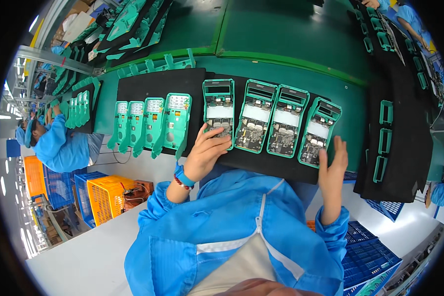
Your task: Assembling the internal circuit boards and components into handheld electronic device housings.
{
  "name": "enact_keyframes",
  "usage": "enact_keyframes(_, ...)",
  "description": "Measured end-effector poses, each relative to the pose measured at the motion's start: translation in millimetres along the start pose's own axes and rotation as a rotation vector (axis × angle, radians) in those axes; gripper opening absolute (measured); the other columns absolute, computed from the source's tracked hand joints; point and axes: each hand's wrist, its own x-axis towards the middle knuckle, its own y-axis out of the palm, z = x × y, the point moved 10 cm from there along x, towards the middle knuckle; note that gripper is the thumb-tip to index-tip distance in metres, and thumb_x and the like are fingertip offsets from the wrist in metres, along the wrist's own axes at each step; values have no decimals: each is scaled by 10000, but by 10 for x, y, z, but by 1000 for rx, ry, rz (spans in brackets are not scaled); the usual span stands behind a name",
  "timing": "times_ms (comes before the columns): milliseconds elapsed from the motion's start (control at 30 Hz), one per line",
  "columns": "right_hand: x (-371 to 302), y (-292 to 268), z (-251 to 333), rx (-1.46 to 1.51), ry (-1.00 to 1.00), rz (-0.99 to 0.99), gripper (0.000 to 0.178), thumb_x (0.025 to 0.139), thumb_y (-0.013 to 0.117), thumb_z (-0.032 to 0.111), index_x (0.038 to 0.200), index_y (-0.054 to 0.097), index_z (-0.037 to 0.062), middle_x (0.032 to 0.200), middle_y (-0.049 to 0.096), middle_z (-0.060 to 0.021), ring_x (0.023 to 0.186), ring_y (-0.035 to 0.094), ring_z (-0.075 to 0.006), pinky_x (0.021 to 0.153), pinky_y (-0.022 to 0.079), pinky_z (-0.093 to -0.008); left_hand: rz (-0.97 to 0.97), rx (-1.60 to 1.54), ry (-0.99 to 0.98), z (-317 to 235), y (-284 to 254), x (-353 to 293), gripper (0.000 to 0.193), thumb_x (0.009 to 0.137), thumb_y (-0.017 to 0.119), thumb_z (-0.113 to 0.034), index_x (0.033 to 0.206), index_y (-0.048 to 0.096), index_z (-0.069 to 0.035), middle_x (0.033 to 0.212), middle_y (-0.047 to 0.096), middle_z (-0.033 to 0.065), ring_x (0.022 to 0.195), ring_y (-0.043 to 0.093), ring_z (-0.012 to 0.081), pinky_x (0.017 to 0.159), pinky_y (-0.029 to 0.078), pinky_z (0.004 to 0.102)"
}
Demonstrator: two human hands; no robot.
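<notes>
Pale floor (414, 222), green workbench (350, 106), metal frame (54, 57), probably ceiling lights (3, 117)

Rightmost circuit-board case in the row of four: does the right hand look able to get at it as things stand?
Very likely yes: the right hand is open right at the lower right corner of the case, and nothing visible lies between them.

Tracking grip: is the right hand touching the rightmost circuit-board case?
Cannot tell: the head view shows the right hand overlapping the case, hiding any gap.
</notes>
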Motion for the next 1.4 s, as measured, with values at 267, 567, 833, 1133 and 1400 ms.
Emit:
enact_keyframes(267, -4, 111, -163, 1104, 354, -34, 624, 931, 688, 105, 1463, 398, -42, 1355, 541, -185, 1246, 535, -244, 1070, 403, -357, 97, 21, -195, 39, -35, 183, 282, 910, 644, -29, 1169, 713, -117, 1347, 594, 72, 1423, 395, 362, 1179, 227, 549)
enact_keyframes(567, 129, 257, -107, 1310, 501, 274, 651, 907, 693, 31, 1450, 365, -114, 1241, 624, -224, 1147, 608, -223, 971, 484, -318, -184, 408, -336, 184, -5, 307, 472, 958, 644, -263, 1362, 575, -28, 1507, 430, 227, 1420, 327, 459, 1150, 261, 542)
enact_keyframes(833, 329, 333, -436, 1328, 470, 44, 628, 888, 735, 81, 1435, 456, -49, 1227, 642, -202, 1098, 640, -229, 952, 503, -309, -250, -534, -396, 574, 48, 145, 576, 991, 597, -125, 1494, 367, 38, 1479, 475, 203, 1347, 483, 283, 1123, 376, 388)
enact_keyframes(1133, -199, 300, -454, 1033, 441, 77, 608, 985, 653, 189, 1473, 376, -45, 1380, 554, -198, 1255, 547, -225, 1044, 434, -321, -166, 67, -402, 639, 23, 16, 523, 972, 620, -202, 1420, 458, 14, 1329, 568, 239, 1096, 588, 360, 965, 468, 428)
enact_keyframes(1400, -264, 295, -412, 1745, 524, -260, 545, 948, 600, 6, 1465, 426, 16, 1386, 561, -101, 1279, 527, -228, 1071, 430, -384, 94, -1337, -838, 592, 527, 65, 459, 944, 685, -227, 1344, 542, -51, 1123, 652, -16, 906, 565, 58, 701, 411, 223)
